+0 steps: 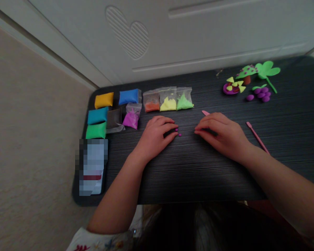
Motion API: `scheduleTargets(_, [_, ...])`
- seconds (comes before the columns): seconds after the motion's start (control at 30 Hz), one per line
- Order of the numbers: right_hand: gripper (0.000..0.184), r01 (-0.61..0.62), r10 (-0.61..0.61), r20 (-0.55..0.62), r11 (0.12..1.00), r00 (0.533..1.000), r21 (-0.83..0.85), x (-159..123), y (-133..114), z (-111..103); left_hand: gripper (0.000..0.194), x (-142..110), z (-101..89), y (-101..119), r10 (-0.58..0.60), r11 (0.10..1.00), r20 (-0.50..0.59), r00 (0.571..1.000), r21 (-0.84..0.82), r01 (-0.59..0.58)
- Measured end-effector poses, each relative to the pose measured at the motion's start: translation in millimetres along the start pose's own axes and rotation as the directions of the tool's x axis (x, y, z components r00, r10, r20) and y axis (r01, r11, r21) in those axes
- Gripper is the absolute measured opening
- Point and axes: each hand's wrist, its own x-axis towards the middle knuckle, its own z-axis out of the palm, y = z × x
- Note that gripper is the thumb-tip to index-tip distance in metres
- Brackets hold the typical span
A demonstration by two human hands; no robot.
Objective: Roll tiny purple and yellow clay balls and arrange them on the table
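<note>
Purple balls (180, 135), two and tiny, lay on the dark table (172, 177) at the left hand (154, 137), its thumb and forefinger parted. The right hand (225, 134) had its fingertips together; whether they gripped anything could not be told.

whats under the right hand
The end of a pink tool pokes out past the right hand, on the side toward the white panel. The rest of the tool is covered, so whatever else lies beneath the hand can't be seen.

Dim, flat light with soft shadows; wide-angle bending at the edges, slight softness, pixelated patch lower left.
</note>
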Motion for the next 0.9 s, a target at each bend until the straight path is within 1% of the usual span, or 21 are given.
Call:
scheduleTargets(0.07, [0.006, -0.015, 0.015, -0.007, 1.000, 1.000, -0.007, 0.1, -1.1, -0.5, 0.025, 0.0, -0.2, 0.2, -0.001, 1.000, 0.001, 1.000, -0.001, 0.001])
scheduleTargets(0.23, [0.016, -0.039, 0.037, -0.029, 0.998, 0.999, -0.054, 1.4, -4.0, -3.0, 0.025, -0.2, -1.2, 0.5, -0.001, 1.000, 0.004, 1.000, -0.002, 0.001])
scheduleTargets(0.47, [0.011, -0.025, 0.026, 0.021, 0.999, 0.999, -0.042, 2.2, -4.1, -6.4, 0.026, 0.0, -0.7, 0.0, 0.000, 1.000, -0.001, 1.000, -0.005, 0.000])
scheduleTargets(0.63, [0.011, -0.039, 0.038, -0.016, 0.997, 0.999, -0.069, 1.6, -4.3, -3.2, 0.025, -0.4, -0.6, 0.7, 0.001, 1.000, -0.003, 1.000, -0.004, -0.001])
scheduleTargets(0.9, [0.018, -0.008, 0.008, -0.001, 1.000, 1.000, -0.015, 1.0, -4.4, -1.0, 0.026, -0.3, -0.4, 0.1, -0.006, 1.000, 0.006, 1.000, 0.006, 0.005])
